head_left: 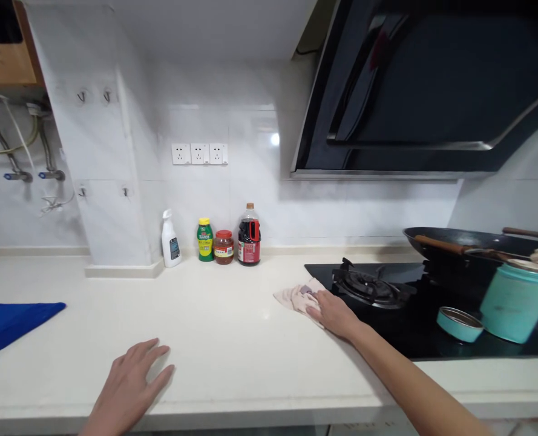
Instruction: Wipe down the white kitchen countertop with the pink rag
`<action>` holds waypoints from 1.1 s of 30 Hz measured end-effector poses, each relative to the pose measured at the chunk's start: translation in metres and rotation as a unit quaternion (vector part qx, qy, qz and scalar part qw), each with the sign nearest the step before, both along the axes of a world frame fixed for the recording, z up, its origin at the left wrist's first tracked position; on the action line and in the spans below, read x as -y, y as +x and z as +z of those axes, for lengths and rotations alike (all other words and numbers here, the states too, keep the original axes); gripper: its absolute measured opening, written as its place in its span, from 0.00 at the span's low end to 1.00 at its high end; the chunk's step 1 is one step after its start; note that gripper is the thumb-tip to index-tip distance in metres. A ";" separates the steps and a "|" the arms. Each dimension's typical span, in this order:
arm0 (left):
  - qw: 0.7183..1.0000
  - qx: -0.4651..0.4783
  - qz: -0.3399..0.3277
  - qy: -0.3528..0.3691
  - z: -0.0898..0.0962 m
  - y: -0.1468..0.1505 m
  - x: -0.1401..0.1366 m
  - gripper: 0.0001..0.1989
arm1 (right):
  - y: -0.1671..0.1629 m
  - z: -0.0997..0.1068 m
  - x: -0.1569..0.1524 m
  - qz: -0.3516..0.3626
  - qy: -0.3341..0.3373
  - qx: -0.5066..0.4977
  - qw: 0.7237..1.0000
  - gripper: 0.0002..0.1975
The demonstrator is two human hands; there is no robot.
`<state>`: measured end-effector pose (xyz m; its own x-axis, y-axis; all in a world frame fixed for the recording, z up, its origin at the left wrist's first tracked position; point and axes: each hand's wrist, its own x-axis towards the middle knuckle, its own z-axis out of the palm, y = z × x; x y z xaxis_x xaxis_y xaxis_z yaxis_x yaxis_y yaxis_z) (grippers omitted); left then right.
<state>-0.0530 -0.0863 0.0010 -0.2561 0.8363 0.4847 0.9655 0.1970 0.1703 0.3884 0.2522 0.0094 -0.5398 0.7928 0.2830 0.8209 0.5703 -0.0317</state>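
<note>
My right hand [333, 312] grips a pale pinkish cleaning cloth [296, 297] and presses it on the white countertop [232, 345], right beside the left edge of the black gas stove [425, 339]. Part of the cloth is bunched under the fingers and the rest spreads out to the left. Over the front left of the counter is my left hand [132, 378], its fingers apart and nothing in it. Whether that hand touches the surface I cannot tell.
Along the back wall stand a white spray bottle [170, 242], a green bottle [205, 241], a red-lidded jar [224, 248] and a dark sauce bottle [249, 239]. A blue cloth [14, 324] lies left. The stove holds a wok [468, 239], a turquoise canister [516, 303] and its lid-like ring [459, 325].
</note>
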 end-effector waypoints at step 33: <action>0.996 0.037 0.037 -0.070 0.021 0.012 -0.003 0.25 | 0.102 -0.016 0.163 0.035 0.012 0.021 0.999 0.45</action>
